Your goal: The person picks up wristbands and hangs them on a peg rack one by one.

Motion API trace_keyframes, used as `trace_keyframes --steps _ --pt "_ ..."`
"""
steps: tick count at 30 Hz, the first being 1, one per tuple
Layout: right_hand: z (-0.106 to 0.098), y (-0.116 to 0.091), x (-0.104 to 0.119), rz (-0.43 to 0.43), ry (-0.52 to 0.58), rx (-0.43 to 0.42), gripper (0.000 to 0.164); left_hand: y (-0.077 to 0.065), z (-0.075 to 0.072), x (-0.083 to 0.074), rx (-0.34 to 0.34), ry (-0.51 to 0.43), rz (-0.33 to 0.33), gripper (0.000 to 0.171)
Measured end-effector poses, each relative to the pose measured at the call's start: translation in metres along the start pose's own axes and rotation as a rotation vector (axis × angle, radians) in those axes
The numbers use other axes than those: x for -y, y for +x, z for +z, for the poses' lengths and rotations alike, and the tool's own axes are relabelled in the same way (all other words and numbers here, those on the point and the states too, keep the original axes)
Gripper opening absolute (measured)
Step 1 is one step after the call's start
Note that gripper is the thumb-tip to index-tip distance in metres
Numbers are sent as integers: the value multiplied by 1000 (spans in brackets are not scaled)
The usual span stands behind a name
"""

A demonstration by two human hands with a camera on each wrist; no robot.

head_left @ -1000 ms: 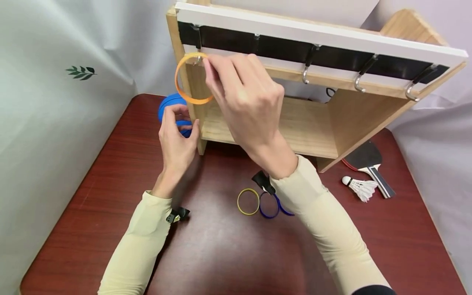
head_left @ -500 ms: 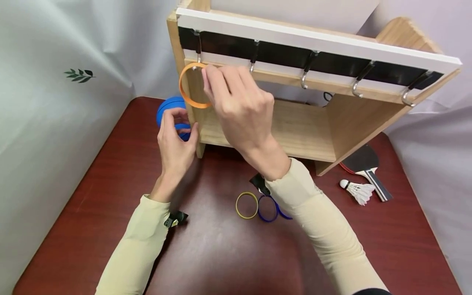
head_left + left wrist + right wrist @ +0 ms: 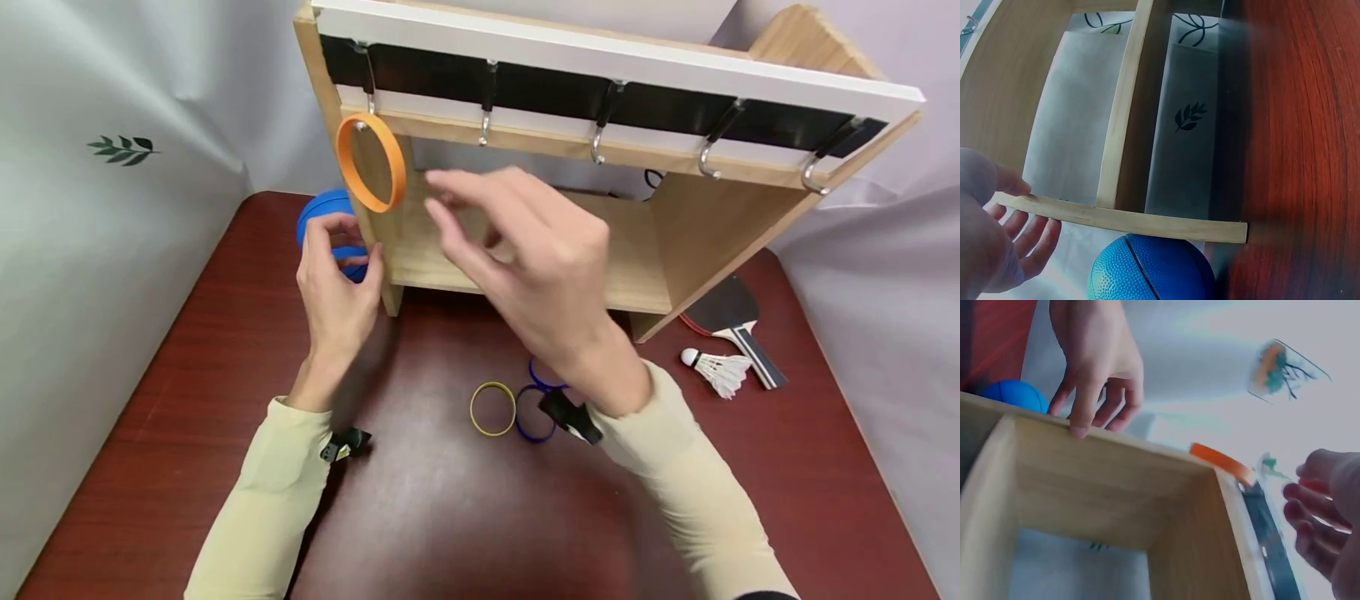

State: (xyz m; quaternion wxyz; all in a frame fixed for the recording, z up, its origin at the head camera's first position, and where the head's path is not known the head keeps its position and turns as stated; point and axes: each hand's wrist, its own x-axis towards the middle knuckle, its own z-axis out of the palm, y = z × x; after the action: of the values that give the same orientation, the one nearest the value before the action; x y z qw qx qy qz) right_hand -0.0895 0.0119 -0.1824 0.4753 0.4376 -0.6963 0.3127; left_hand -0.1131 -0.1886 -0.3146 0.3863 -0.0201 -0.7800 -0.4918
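An orange ring (image 3: 397, 171) hangs from the leftmost hook (image 3: 371, 92) of the wooden shelf (image 3: 622, 250). To the right of it is my right hand (image 3: 536, 258), holding nothing, with thumb and forefinger apart. In the right wrist view, a gap shows between the orange ring (image 3: 1222, 462) and my right hand (image 3: 1325, 512). My left hand (image 3: 337, 287) grips the shelf's left side panel; in the left wrist view its thumb and fingers lie on opposite sides of the panel's edge (image 3: 1116, 219). A blue ball (image 3: 1154, 269) sits beside that panel's outer face.
More hooks (image 3: 598, 142) line the shelf's front rail. A yellow ring (image 3: 492, 409) and dark blue rings (image 3: 534, 417) lie on the red-brown table (image 3: 442, 517). A shuttlecock (image 3: 720, 371) and a table tennis paddle (image 3: 735, 321) lie at the right.
My right hand has let go of the orange ring and moved right and away from it. The ring now hangs from the hook. My left hand keeps its grip on the panel.
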Motion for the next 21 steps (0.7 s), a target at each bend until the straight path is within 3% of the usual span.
trace_keyframes --steps 3,9,13,17,21 --pt "-22 -25 -8 168 117 112 14 1 -1 -6 -12 7 -2 36" --pt "-52 -99 -39 544 148 324 14 1 -5 -29 -29 4 -17 32" --pt "-62 -150 -56 781 176 404 9 0 -6 -36 -33 -1 -27 31" --pt "-66 -192 -72 917 203 454 9 -2 -3 -36 -32 -4 -26 30" --pt "-65 -223 -85 966 209 476 9 -3 0 -36 -27 -6 -27 30"
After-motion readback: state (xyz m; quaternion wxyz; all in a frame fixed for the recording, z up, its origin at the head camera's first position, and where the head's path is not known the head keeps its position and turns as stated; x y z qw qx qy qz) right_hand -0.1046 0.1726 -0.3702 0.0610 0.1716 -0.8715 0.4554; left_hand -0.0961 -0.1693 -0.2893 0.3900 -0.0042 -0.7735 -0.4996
